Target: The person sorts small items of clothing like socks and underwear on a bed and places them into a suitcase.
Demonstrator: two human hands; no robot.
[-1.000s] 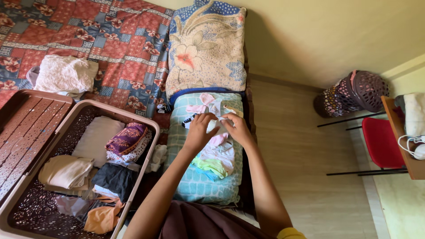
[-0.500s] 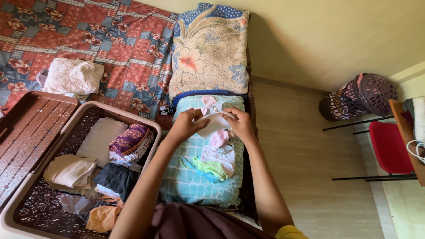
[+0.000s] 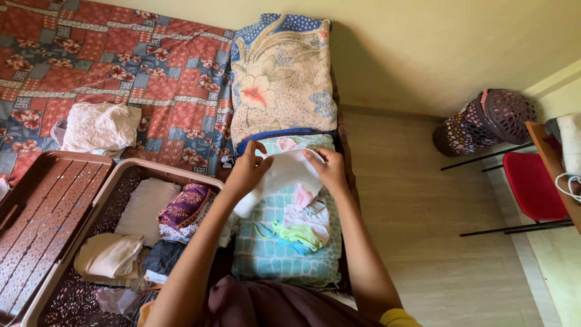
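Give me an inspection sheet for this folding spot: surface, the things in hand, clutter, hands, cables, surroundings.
Surface: teal checked pillow at the edge of a bed with a red patchwork sheet.
Things in hand: white cloth, held up between both hands over the pillow.
Clutter: small pile of clothes on the pillow; brown laundry basket with folded clothes inside; its lid beside it; white bundle on the sheet; floral pillow.
Hands: left hand and right hand each grip an edge of the cloth.
Cables: white cord on the desk at the right edge.
Surroundings: red chair, tipped purple hamper, pale wall, wood-look floor.
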